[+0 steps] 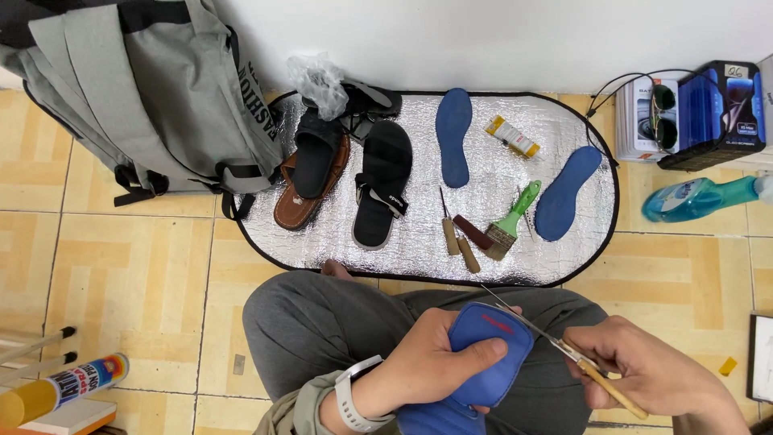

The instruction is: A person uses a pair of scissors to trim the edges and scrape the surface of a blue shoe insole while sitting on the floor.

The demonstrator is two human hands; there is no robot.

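My left hand (431, 362) grips a blue shoe insole (485, 354) held over my lap, thumb pressed across its top. My right hand (644, 372) holds a thin metal awl with a wooden handle (600, 383); its point reaches along the insole's upper edge. On the silver mat (419, 258) ahead lie two more blue insoles (453, 135) (566, 192), a black sandal (383, 193) and a brown sandal (310, 173).
A green-handled brush (510, 221), two wooden-handled tools (452, 234), and a small glue tube (512, 136) lie on the mat. A grey backpack (153, 97) sits far left, boxes with sunglasses (692, 113) and a teal spray bottle (696, 197) right, a spray can (64, 387) near left.
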